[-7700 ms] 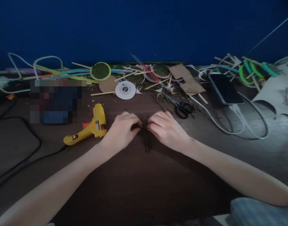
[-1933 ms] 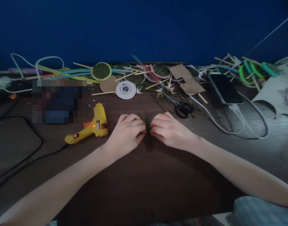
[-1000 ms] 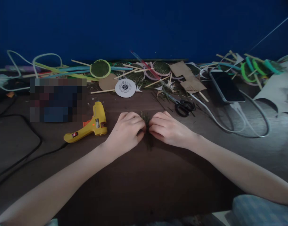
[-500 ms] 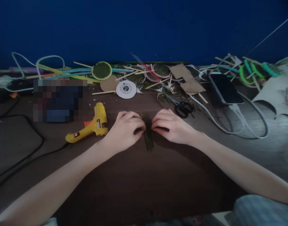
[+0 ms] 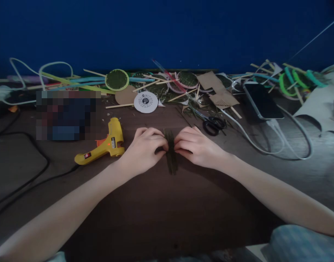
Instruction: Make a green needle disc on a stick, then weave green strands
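Note:
A small bundle of thin dark-green stems (image 5: 171, 162) lies on the dark table in front of me, pointing away from my body. My left hand (image 5: 147, 147) pinches it from the left side, with thumb and fingertips together. From the right, my right hand (image 5: 195, 145) pinches the same bundle, its fingertips almost meeting those of the left. The fingertips hide the bundle's middle. Beside my left wrist lies a yellow hot glue gun (image 5: 108, 143) with a small orange light on. Black-handled scissors (image 5: 213, 123) rest just beyond my right hand.
Along the blue wall runs a cluttered row: a green-filled round fan (image 5: 117, 79), a white printed disc (image 5: 145, 102), wooden sticks and brown card pieces (image 5: 224, 99). A phone (image 5: 262, 100) with a white cable lies right. A black cord (image 5: 43, 178) crosses the left. One patch is blurred out.
My right fingertips have shifted slightly left, closer to the left ones on the bundle. The whole view has moved a little; the rest stays as it was.

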`<state>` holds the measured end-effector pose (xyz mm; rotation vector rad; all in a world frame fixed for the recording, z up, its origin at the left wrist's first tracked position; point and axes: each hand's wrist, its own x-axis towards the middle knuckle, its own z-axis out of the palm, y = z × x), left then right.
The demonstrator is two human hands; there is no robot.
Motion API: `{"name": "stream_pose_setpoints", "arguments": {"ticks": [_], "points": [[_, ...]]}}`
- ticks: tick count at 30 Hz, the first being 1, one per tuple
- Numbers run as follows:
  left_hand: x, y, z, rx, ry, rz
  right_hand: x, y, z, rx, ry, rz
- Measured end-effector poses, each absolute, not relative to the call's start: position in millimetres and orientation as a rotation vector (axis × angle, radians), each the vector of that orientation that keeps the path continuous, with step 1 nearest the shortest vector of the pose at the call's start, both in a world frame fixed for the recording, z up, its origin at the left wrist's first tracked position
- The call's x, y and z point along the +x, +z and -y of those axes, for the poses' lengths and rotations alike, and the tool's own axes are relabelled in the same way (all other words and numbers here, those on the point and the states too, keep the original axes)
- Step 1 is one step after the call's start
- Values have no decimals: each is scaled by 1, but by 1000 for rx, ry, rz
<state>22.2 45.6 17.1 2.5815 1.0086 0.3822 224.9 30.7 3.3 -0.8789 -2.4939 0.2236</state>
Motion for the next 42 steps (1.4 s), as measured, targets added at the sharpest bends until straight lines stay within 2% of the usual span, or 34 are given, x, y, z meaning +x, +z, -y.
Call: {"name": "stream_pose_setpoints", "arguments": {"ticks": [20, 28, 42], "points": [[25, 16, -44, 2611, 426, -1011, 222, 4, -28, -886, 118, 2542], [23, 17, -46, 2529, 365, -1039, 224, 2, -30, -944, 254, 2475], [21, 16, -50, 2499, 331, -1001, 216, 0, -27, -822, 8, 2589]]}}
